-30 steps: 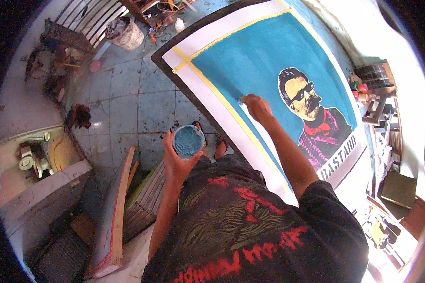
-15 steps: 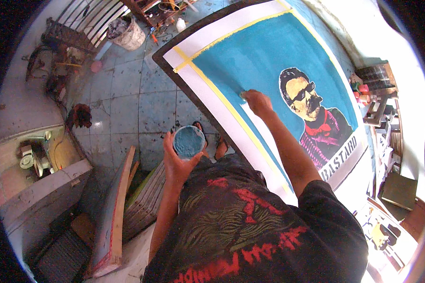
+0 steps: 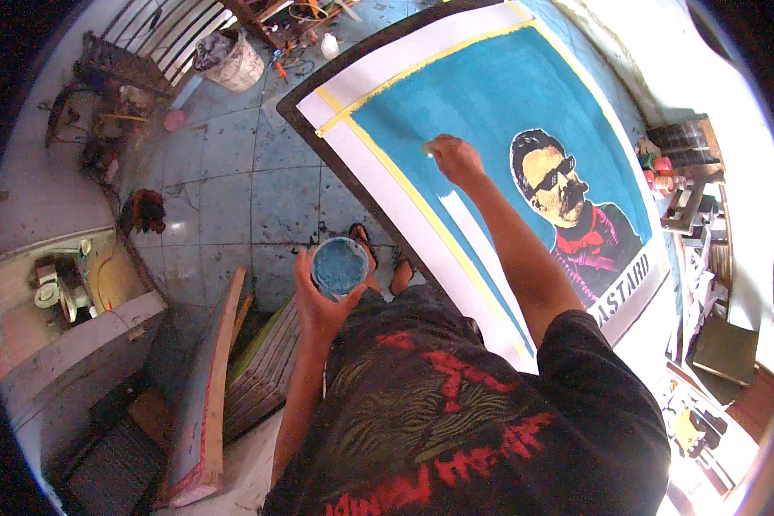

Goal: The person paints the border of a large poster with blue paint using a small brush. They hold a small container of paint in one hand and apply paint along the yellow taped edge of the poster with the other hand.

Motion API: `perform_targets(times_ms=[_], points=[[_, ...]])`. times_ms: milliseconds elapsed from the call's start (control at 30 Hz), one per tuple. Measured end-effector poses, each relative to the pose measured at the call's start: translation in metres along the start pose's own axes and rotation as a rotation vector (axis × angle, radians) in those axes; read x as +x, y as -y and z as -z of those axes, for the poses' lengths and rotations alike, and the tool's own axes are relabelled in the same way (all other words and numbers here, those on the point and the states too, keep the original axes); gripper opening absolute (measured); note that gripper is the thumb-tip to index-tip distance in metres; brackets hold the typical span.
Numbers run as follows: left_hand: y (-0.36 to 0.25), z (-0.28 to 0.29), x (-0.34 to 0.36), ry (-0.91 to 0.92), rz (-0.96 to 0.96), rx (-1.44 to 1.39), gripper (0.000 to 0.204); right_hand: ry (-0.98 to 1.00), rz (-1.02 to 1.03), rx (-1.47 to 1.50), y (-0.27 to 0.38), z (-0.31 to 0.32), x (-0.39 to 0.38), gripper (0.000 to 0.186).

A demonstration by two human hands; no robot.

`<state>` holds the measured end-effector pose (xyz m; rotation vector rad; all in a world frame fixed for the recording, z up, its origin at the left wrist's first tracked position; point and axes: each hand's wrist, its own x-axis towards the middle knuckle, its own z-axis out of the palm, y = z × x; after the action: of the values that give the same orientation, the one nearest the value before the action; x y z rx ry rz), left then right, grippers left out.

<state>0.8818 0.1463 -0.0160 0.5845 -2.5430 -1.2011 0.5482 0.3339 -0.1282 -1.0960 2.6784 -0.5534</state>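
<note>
My left hand is wrapped round a round tub of thick blue paint, held upright above the floor. To the right lies a large poster-like painting, its blue field bordered by yellow tape and white margins. It carries a portrait of a figure in sunglasses and a red scarf. Over the upper left of the blue field, my right hand is closed on a paintbrush; only its pale part shows, and the bristles are blurred. A white unpainted strip runs below that hand.
A dark board edges the painting. Stacked panels and a leaning plank stand at lower left, beside a ledge. A stained bucket sits on the tiled floor. Jars line the right side.
My right hand has moved up and slightly left across the blue field with the brush. The white strip beneath it looks shorter at its upper end. My left hand with the tub has barely shifted.
</note>
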Motion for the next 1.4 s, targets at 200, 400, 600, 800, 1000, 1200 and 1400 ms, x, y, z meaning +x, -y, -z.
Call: perform_targets(times_ms=[200, 400, 600, 800, 1000, 1200, 1400], points=[[-0.004, 0.0, 0.004, -0.013, 0.055, -0.002, 0.112, 0.054, 0.053, -0.018, -0.006, -0.001, 0.015, 0.018], [-0.005, 0.003, 0.009, -0.001, 0.042, 0.077, 0.113, -0.1, 0.095, 0.063, -0.012, -0.013, 0.02, 0.019], [-0.006, -0.001, 0.013, 0.009, 0.01, 0.1, 0.112, 0.09, -0.004, -0.026, 0.005, 0.005, 0.009, 0.023], [-0.005, -0.011, 0.016, -0.014, -0.043, 0.0, 0.114, 0.017, -0.083, 0.074, 0.016, -0.009, -0.076, 0.025], [-0.011, -0.009, 0.018, 0.023, -0.079, 0.05, 0.109, 0.019, -0.123, 0.136, 0.02, -0.017, -0.104, 0.027], [-0.009, -0.014, 0.016, 0.022, -0.009, -0.035, 0.117, 0.036, -0.149, 0.145, 0.021, -0.016, -0.096, 0.025], [-0.012, -0.012, 0.015, 0.029, -0.052, -0.002, 0.113, -0.096, -0.161, 0.141, 0.026, -0.017, -0.105, 0.027]])
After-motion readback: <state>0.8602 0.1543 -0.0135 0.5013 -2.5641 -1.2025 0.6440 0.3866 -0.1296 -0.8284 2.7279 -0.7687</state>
